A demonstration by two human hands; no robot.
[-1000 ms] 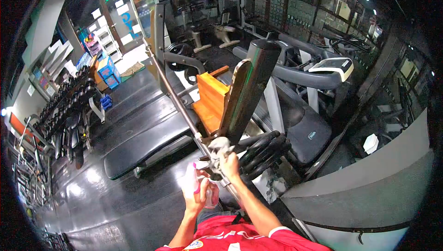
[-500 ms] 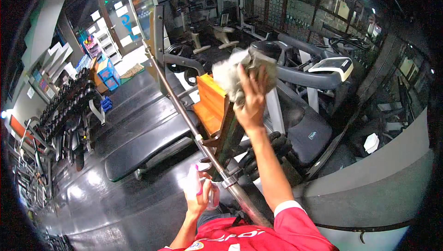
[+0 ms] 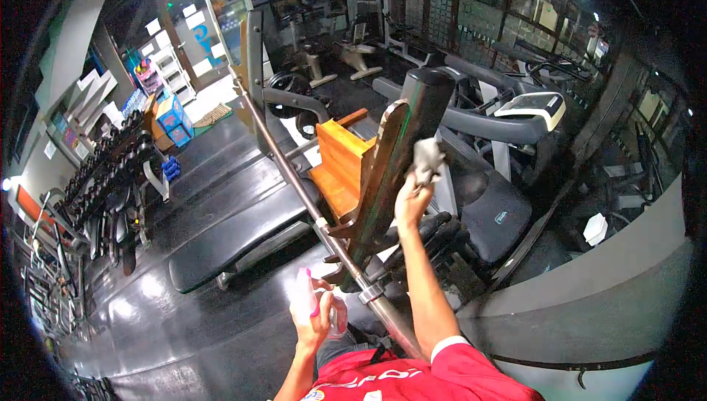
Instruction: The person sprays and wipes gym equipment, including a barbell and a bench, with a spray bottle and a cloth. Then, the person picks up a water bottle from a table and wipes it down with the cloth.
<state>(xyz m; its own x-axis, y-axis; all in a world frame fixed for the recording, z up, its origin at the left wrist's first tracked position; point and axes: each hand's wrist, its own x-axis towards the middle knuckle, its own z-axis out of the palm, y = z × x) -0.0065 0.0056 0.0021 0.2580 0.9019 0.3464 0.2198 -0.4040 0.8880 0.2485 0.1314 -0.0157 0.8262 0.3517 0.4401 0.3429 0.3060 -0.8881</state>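
My right hand (image 3: 414, 201) grips a bunched grey cloth (image 3: 426, 161) against the side of a tall dark rack upright (image 3: 381, 173). My left hand (image 3: 315, 316), low in front of my body, is wrapped round a clear spray bottle (image 3: 339, 314) with a pink and white trigger head. A metal barbell (image 3: 296, 184) lies across the rack, running from the far upright down toward my waist. Its near sleeve passes just right of the bottle.
A black padded bench (image 3: 239, 243) stands under the bar, with an orange wooden box seat (image 3: 340, 162) beyond it. To the right is a treadmill (image 3: 490, 206). Dumbbells (image 3: 110, 162) fill a rack at left, near blue boxes (image 3: 174, 120).
My right hand has come down with the cloth from the top of the upright to its side, baring the upright's top. My left hand keeps hold of the spray bottle in nearly the same place.
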